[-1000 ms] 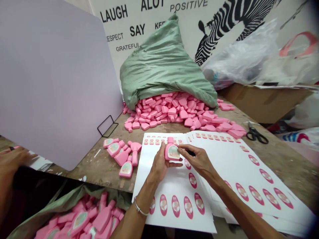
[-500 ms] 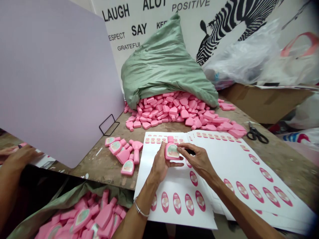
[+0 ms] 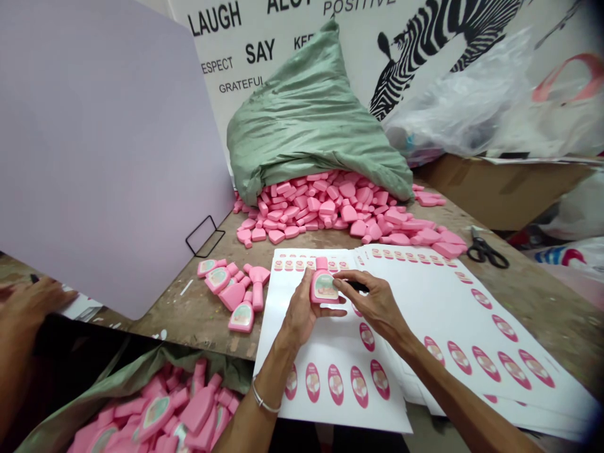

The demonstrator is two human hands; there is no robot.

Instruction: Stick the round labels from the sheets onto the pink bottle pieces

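My left hand (image 3: 302, 311) is closed around a small pink bottle (image 3: 323, 286) with an oval label on its face, held upright over a white sticker sheet (image 3: 325, 352). My right hand (image 3: 372, 302) has its fingers pressed against the bottle's right side, on the label's edge. Pink oval stickers remain in rows on the sheet near my wrists. Several labelled pink bottles (image 3: 233, 292) lie on the table just left of the sheet.
A green sack (image 3: 311, 119) spills a pile of pink bottles (image 3: 340, 211) at the back. More sticker sheets (image 3: 476, 327) fan to the right, with scissors (image 3: 486, 250) beyond. A lilac divider board (image 3: 99, 145) stands left; another person's hand (image 3: 28, 302) rests beside it. A bag of labelled bottles (image 3: 165, 412) sits below.
Both my hands stay on the bottle with almost no shift. The other person's hand at the left has moved slightly.
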